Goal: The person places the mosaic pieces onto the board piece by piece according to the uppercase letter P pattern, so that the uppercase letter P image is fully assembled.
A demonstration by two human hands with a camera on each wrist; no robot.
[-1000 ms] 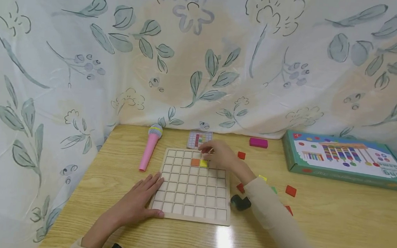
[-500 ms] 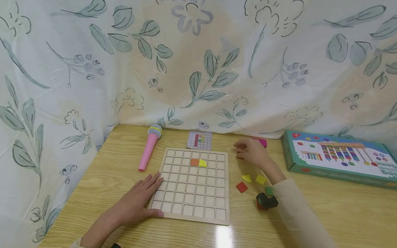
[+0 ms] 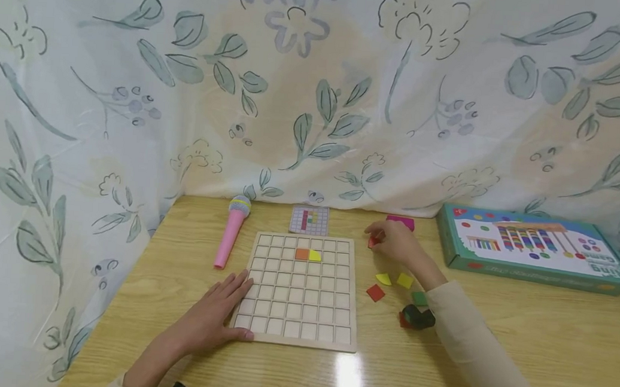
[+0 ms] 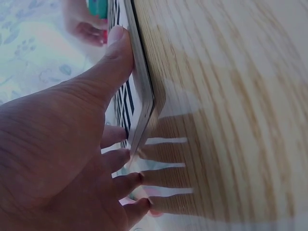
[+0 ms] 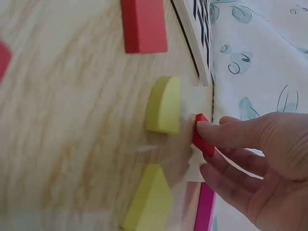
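My left hand (image 3: 212, 312) rests with spread, straight fingers along the left edge of the wooden grid board (image 3: 326, 344), its thumb on the near left corner. In the left wrist view the thumb (image 4: 115, 53) presses the board's rim. An orange square tile (image 3: 302, 254) and a yellow quarter-round tile (image 3: 314, 255) lie side by side in the board's second row. Right of the board, my right hand (image 3: 400, 245) pinches a red tile (image 5: 204, 135) between thumb and fingers, close over the table. Below it lie another yellow quarter-round tile (image 5: 163, 106) and a yellow square tile (image 3: 405, 280).
A red tile (image 3: 375, 292), a green tile (image 3: 419, 298) and another red tile (image 3: 403, 320) lie near my right wrist. A pattern card (image 3: 310, 220) is behind the board. A pink toy microphone (image 3: 231, 236) lies left, a magenta block (image 3: 400, 222) behind my right hand, a game box (image 3: 538, 248) far right.
My right hand has moved from the board's upper row to the right and taken hold of a red tile. The yellow quarter-round tile in the board is now uncovered. My left hand stays put.
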